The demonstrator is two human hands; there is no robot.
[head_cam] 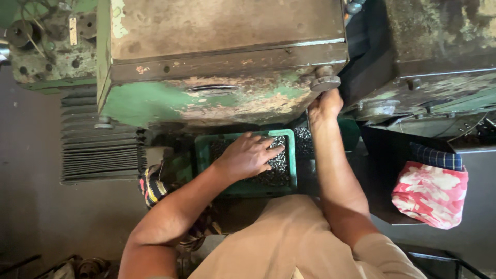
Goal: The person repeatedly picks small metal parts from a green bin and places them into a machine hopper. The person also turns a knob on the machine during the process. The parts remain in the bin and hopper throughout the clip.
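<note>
1. Resting palm-down, the left hand point(248, 155) is laid flat on a heap of small dark metal parts point(274, 173), with its fingers spread apart and closed on nothing.
2. The small dark metal parts are held in a green rectangular plastic tray point(293, 155), which is set low beneath the front of a large worn green-painted metal machine point(217, 67) and just ahead of the person's lap.
3. The right hand point(324, 106) is raised to the lower right corner of the machine, directly under a round grey metal knob point(325, 81); its fingers are seen curled together against the machine's edge, but whether anything is clamped in that grip cannot be told.
4. A second patch of the same dark parts point(303, 140) is seen just right of the tray, behind the right forearm.
5. A red-and-white patterned cloth bundle point(430, 194) is seen well to the right on a dark surface, with a blue checked cloth point(438, 157) touching its upper edge.
6. A grey ribbed panel point(98, 150) is seen to the left of the tray, below the machine, and a striped multicoloured cloth point(152, 188) lies under the left forearm.
</note>
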